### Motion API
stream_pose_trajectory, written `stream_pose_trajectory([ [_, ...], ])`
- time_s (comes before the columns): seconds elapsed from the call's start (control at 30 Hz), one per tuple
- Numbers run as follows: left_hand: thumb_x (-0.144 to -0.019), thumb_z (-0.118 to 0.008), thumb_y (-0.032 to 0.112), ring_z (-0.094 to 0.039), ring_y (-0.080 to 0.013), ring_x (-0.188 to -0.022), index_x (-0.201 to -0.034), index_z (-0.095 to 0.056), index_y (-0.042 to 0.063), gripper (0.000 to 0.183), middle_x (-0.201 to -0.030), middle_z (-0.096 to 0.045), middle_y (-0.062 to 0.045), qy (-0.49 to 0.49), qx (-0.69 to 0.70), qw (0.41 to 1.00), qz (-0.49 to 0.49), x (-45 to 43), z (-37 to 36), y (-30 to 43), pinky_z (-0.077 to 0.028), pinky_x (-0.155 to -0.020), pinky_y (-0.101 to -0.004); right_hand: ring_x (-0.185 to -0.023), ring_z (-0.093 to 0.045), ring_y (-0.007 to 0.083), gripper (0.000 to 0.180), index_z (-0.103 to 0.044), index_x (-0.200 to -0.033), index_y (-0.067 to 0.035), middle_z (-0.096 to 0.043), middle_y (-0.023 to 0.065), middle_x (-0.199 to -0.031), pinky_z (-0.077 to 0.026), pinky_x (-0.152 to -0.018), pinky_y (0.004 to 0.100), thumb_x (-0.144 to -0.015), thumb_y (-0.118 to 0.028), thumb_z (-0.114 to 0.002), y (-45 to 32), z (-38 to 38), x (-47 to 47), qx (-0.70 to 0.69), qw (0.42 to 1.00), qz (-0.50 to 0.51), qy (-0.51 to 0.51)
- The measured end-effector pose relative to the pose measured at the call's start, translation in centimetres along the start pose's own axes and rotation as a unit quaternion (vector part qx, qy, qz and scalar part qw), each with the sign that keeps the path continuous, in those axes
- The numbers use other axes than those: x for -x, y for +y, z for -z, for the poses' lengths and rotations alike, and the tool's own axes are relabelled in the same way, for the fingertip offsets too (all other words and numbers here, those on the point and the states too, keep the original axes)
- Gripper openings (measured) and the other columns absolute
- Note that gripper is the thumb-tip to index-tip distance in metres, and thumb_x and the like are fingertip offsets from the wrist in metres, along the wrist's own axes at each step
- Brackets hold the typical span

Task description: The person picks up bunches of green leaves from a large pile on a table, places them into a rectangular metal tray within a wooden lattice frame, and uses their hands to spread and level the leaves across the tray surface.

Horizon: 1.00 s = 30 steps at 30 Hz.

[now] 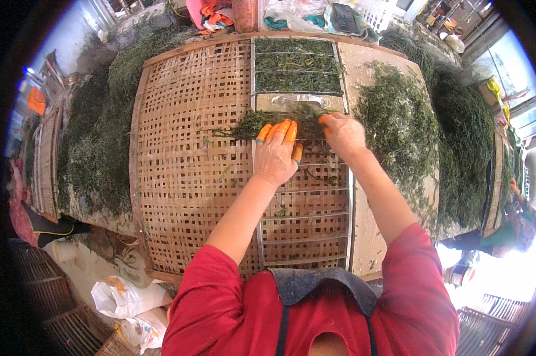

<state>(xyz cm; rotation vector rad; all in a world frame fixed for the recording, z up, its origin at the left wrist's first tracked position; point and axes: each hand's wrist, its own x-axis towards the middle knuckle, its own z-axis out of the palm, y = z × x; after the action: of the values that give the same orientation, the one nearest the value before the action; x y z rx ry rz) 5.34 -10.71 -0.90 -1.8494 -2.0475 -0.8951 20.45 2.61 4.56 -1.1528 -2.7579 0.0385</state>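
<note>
A dark green clump of seaweed-like strands (306, 120) lies across the slots of a metal ladder-like frame (350, 204). My left hand (278, 153), with orange finger cots, rests on the clump's near left part; its grip is unclear. Curled at the clump's right end, my right hand (344, 135) pinches strands, its fingertips partly hidden. Beneath the frame is a woven bamboo mat (192, 155) in a wooden border. Chopped greens (297, 64) fill the frame's far slots. Just beyond the clump sits a clear plastic piece (301, 100).
Loose greens (395, 120) cover a pale board (361, 227) on the right. Larger heaps flank the table at left (99, 120) and right (466, 151). A smartphone (344, 18) lies at the back. White sacks (130, 298) stand low left. Another person (513, 222) is at far right.
</note>
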Motion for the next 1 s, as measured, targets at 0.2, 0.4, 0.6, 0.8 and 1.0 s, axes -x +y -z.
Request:
stream_pose_trajectory([
  [0.2, -0.087, -0.066, 0.036, -0.043, -0.0316, -0.131, -0.138, -0.055, 0.012, 0.057, -0.133, -0.055, -0.01, 0.011, -0.019, 0.999, -0.044, -1.7, 0.7, 2.2, -0.018, -0.116, -0.0532, -0.096, -0.067, 0.0338, 0.025, -0.068, -0.108, -0.015, -0.067, 0.0109, -0.107, -0.055, -0.081, 0.0438, -0.084, -0.02, -0.067, -0.7, 1.0, 0.2, -0.103, 0.993, -0.016, 0.046],
  [0.4, -0.088, -0.062, 0.046, -0.043, -0.0307, -0.132, -0.126, -0.064, 0.009, 0.053, -0.126, -0.061, -0.008, -0.064, -0.102, 0.993, 0.021, -0.7, 1.5, -1.6, -0.014, -0.116, -0.0573, -0.093, -0.069, 0.0312, 0.02, -0.068, -0.104, -0.015, -0.069, 0.01, -0.101, -0.056, -0.081, 0.0435, -0.087, -0.025, -0.066, 1.9, 2.6, -0.2, 0.026, 0.993, -0.078, -0.084],
  [0.6, -0.089, -0.062, 0.046, -0.043, -0.0322, -0.134, -0.131, -0.06, 0.006, 0.057, -0.132, -0.06, -0.008, -0.032, -0.103, 0.994, 0.035, -1.3, 0.9, 0.9, -0.014, -0.115, -0.0592, -0.101, -0.067, 0.0293, 0.026, -0.07, -0.109, -0.016, -0.068, 0.0091, -0.108, -0.055, -0.086, 0.0413, -0.087, -0.028, -0.069, 0.6, -0.6, -1.1, -0.146, 0.988, 0.043, 0.017],
  [0.8, -0.094, -0.062, 0.029, -0.052, -0.0334, -0.125, -0.128, -0.06, 0.004, 0.042, -0.124, -0.065, -0.013, 0.052, -0.029, 0.996, 0.061, 1.1, 1.2, -2.6, -0.023, -0.113, -0.0554, -0.095, -0.067, 0.0291, 0.04, -0.064, -0.122, -0.018, -0.067, 0.0125, -0.106, -0.057, -0.081, 0.0401, -0.083, -0.023, -0.073, 2.2, 2.8, 1.1, -0.146, 0.987, 0.036, -0.047],
  [1.0, -0.096, -0.058, 0.006, -0.056, -0.035, -0.118, -0.13, -0.055, 0.003, 0.034, -0.122, -0.063, -0.016, 0.187, 0.083, 0.974, 0.098, 0.9, 0.7, -2.2, -0.04, -0.104, -0.0447, -0.087, -0.068, 0.0309, 0.032, -0.068, -0.111, -0.018, -0.067, 0.0096, -0.098, -0.056, -0.073, 0.042, -0.079, -0.021, -0.072, -2.0, -1.3, -1.5, -0.128, 0.97, 0.206, -0.019],
])
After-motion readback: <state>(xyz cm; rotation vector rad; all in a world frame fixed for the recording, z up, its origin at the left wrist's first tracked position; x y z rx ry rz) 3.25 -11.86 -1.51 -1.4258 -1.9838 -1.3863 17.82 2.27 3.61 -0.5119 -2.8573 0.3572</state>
